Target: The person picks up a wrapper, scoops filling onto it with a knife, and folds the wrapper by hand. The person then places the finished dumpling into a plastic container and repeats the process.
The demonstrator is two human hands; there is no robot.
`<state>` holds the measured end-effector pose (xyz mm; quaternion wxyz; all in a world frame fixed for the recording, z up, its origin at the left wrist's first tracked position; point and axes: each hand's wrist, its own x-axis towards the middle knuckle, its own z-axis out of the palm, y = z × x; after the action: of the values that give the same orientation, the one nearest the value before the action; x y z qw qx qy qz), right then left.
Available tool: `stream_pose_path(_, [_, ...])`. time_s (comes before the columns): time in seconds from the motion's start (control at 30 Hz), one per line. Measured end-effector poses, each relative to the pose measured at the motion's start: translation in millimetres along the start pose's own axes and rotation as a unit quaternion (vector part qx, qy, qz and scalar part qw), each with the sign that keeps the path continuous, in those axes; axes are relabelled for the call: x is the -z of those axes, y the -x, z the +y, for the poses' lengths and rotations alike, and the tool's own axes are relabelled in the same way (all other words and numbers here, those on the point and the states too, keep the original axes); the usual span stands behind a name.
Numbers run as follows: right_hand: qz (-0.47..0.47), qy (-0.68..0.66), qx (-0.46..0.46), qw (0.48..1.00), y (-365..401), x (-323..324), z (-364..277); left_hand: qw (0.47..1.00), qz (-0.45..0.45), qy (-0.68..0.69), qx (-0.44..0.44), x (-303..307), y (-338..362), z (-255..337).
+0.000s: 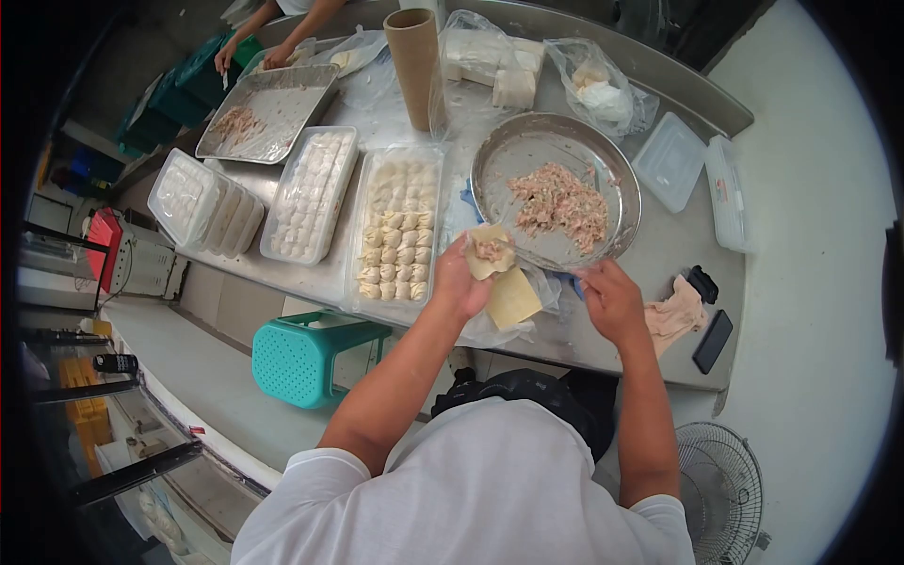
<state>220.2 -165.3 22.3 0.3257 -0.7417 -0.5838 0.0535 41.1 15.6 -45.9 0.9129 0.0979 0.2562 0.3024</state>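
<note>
My left hand (458,287) cups a dumpling wrapper (477,266) with a dab of meat filling (490,250) in its middle. In my right hand (610,299) is a thin metal filling spatula (544,263), gripped at its right end, with its other end right at the filling. Below the wrapper lie square yellowish wrappers (514,299) on clear plastic. Just beyond my hands, a round metal pan (624,188) holds minced meat with green bits (562,205). To the left, a plastic tray (356,247) contains rows of folded dumplings (395,252).
More dumplings fill lidded boxes (309,193) and stacked containers (202,202) at left. A cardboard tube (412,71) stands behind. Another person's hands (278,56) work by a metal tray (268,113). At right are a phone (713,341), cloth (676,311) and plastic lid (669,160). A teal stool (297,363) stands below.
</note>
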Motion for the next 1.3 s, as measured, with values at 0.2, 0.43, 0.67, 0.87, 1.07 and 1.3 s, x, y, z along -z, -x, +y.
stream_pose_path(0.2, [0.004, 0.070, -0.027, 0.997, 6.9, -13.2, 5.2, 0.996, 0.074, 0.040, 0.005, -28.1, -17.7, -1.9])
stream_pose_path(0.43, [0.010, 0.171, -0.067, 0.983, -12.3, 2.3, 18.1, 0.989, 0.093, 0.027, -0.111, -6.4, -13.7, 27.0])
stream_pose_path(0.67, [-0.123, 0.163, -0.056, 0.977, -32.6, -37.5, 13.7, 0.992, 0.097, 0.018, -0.075, 5.4, 1.3, 11.2])
stream_pose_path(0.87, [-0.128, 0.051, -0.074, 0.988, -44.2, -8.6, 11.5, 0.990, 0.105, 0.001, -0.091, 11.6, 0.1, 14.5])
stream_pose_path(1.07, [-0.072, -0.008, -0.085, 0.994, -45.8, -5.1, 16.0, 0.990, 0.106, 0.007, -0.089, 17.5, -6.3, 12.6])
stream_pose_path(1.3, [-0.133, 0.146, -0.048, 0.979, -36.1, -25.7, 17.9, 0.989, 0.115, 0.002, -0.088, 18.4, -5.7, 12.5])
